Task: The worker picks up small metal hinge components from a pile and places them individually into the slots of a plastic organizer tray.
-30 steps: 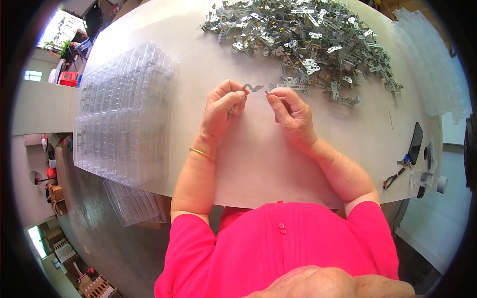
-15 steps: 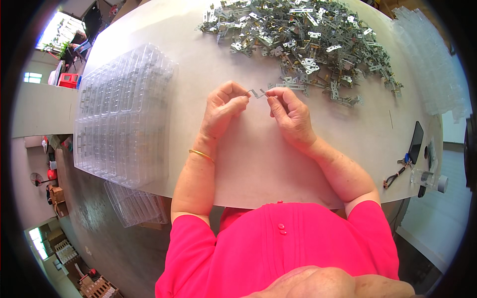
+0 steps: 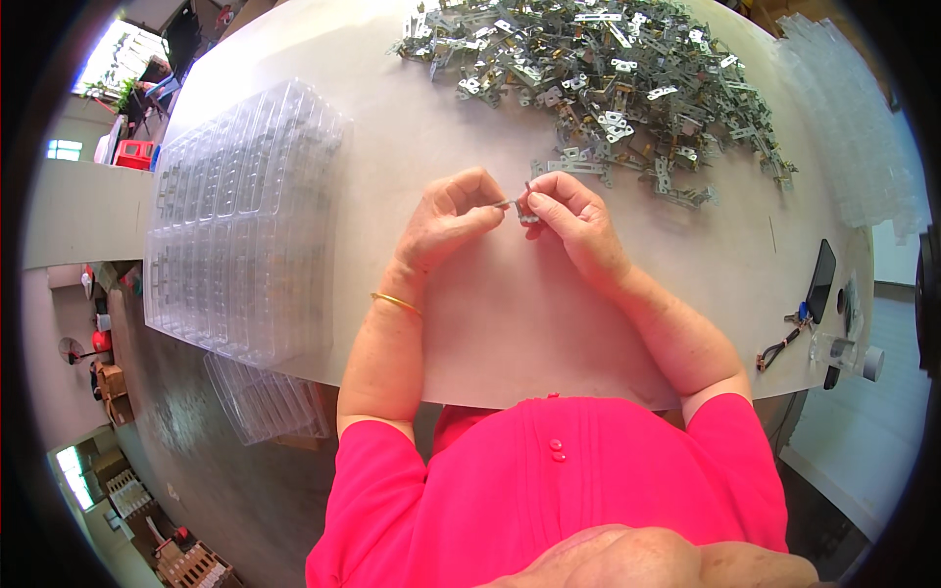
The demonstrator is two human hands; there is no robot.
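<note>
Above the middle of the table, my two hands meet at a small bent metal bracket (image 3: 527,218). My right hand (image 3: 578,227) pinches it between thumb and forefinger. From the left side my left hand (image 3: 453,218), with a gold bangle at its wrist, closes thumb and forefinger on a thin metal end that reaches toward the bracket. Whether that end belongs to the same piece I cannot tell, as the fingers cover much of it. Just beyond my hands lies a big heap of stamped metal brackets (image 3: 627,88), some with brass-coloured parts.
Stacked clear plastic trays (image 3: 235,225) stand at the left, and another clear tray (image 3: 265,397) sits lower beside the table edge. More clear trays (image 3: 843,118) line the far right. A black phone (image 3: 821,279), keys (image 3: 796,318) and a clear bottle (image 3: 843,355) lie at the right edge.
The metal piece has turned and come slightly nearer to me, now mostly at my right fingertips. My hands have drawn a little closer together.
</note>
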